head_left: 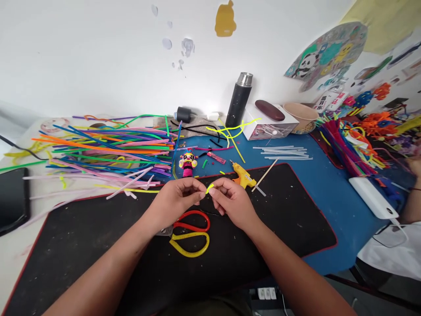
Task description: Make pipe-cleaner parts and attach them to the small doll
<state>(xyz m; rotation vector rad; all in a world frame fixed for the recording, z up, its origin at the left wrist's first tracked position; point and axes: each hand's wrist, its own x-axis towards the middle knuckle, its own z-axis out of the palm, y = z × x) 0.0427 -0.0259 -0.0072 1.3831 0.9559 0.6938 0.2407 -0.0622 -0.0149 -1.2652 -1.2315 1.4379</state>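
Between the fingertips of both hands is a short piece of yellow pipe cleaner (209, 188), held over the black mat (263, 245). My left hand (177, 197) pinches its left end, and my right hand (232, 199) pinches the other. Below them lie scissors (190, 233) with one red and one yellow handle loop; my left forearm partly covers the blades. Just behind the hands sits a small pipe-cleaner figure (187, 163) in pink, yellow and black. A yellow hot glue gun (242, 175) rests beyond my right hand.
Many coloured pipe cleaners (112, 149) spread across the left. At the back stand a black thermos (240, 98), a white box (268, 125) and a bowl (301, 116). Glue sticks (286, 152) lie right, near a white power bank (373, 197). Another person's arm (413, 204) shows at the right edge.
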